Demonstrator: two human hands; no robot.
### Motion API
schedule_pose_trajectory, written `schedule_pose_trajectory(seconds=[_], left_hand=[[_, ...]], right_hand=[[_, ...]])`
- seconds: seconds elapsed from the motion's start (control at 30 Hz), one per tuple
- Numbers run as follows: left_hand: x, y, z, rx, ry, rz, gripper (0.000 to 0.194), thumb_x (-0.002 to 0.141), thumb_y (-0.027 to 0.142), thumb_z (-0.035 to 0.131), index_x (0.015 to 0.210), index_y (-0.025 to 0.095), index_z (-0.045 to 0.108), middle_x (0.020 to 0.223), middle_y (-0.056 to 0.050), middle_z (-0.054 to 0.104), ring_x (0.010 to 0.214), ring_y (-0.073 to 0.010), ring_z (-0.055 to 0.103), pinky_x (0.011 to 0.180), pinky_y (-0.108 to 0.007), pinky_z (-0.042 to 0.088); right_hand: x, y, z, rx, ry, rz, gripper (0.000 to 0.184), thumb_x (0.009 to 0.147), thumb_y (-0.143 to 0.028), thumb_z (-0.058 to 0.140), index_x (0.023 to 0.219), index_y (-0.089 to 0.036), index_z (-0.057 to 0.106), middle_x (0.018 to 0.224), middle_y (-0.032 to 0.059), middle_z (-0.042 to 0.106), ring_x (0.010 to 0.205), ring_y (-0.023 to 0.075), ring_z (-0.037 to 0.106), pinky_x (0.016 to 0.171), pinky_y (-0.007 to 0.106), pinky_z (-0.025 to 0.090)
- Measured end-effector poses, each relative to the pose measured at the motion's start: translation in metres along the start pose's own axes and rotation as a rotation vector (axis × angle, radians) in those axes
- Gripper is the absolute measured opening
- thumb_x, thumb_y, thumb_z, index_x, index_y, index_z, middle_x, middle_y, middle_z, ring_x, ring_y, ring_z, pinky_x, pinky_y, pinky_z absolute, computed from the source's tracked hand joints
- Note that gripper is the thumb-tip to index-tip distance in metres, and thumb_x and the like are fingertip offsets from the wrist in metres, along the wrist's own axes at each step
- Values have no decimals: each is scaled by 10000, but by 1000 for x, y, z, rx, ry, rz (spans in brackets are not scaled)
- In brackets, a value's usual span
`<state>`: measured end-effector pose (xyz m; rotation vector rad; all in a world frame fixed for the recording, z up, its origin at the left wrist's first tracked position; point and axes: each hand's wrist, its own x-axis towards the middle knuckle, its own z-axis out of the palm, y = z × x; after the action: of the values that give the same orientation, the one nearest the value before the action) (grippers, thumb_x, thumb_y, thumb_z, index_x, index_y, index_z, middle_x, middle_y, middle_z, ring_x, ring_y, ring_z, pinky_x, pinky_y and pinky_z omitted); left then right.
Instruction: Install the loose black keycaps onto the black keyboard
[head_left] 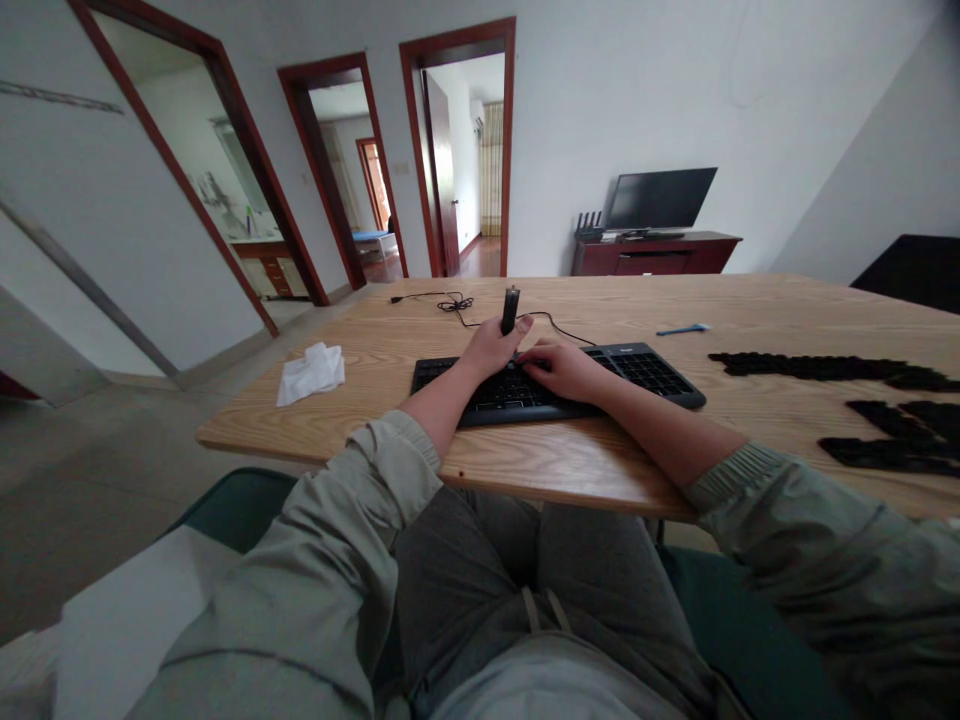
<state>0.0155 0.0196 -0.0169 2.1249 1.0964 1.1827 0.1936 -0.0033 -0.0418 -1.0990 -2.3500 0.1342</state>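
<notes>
A black keyboard (652, 372) lies on the wooden table in front of me, with both of my hands over its middle. My left hand (489, 348) is closed around a black, stick-like tool (511, 308) that stands upright, its top rising above the fist. The tool's lower end is hidden by the hand, so its kind does not show. Beside it, my right hand (559, 368) rests low on the keyboard, fingers bent and drawn together at the keys. Anything between those fingertips is too small to make out.
Dark pieces lie in rows (810, 367) on the table's right side. A blue-handled brush (682, 330) is behind them. The keyboard's coiled cable (454, 303) lies at the back. A crumpled white tissue (311, 374) sits at left, near the table's edge (315, 455).
</notes>
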Motion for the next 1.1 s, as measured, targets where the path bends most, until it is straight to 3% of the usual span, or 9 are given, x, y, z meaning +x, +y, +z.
schedule_pose_trajectory(seconds=[0.17, 0.83, 1.0, 1.1], left_hand=[[-1, 0, 1, 24, 40, 11, 616, 854, 729, 375, 620, 172, 499, 589, -6, 513, 580, -132, 476, 564, -278, 322], [-1, 5, 1, -63, 22, 17, 605, 832, 746, 404, 625, 182, 477, 585, 8, 499, 571, -119, 465, 576, -263, 363], [3, 2, -3, -152, 194, -69, 605, 822, 760, 405, 621, 191, 446, 560, 14, 471, 520, -109, 435, 530, -265, 336], [4, 2, -4, -127, 163, -43, 625, 819, 767, 395, 596, 186, 451, 553, 11, 474, 521, -104, 435, 536, -261, 337]], right_hand=[[1, -1, 1, -7, 2, 6, 266, 895, -237, 542, 1067, -176, 735, 1012, 90, 692, 873, 207, 638, 865, 331, 495], [1, -6, -2, -74, -4, -8, 243, 896, -228, 546, 1052, -171, 724, 1028, 94, 707, 932, 220, 638, 895, 342, 475], [2, -5, -1, -68, 1, -6, 315, 903, -232, 538, 1184, -161, 664, 1029, 101, 701, 917, 220, 627, 870, 345, 477], [2, -5, -1, -55, -8, -35, 271, 913, -218, 513, 1120, -164, 680, 1043, 97, 696, 949, 215, 618, 892, 337, 464]])
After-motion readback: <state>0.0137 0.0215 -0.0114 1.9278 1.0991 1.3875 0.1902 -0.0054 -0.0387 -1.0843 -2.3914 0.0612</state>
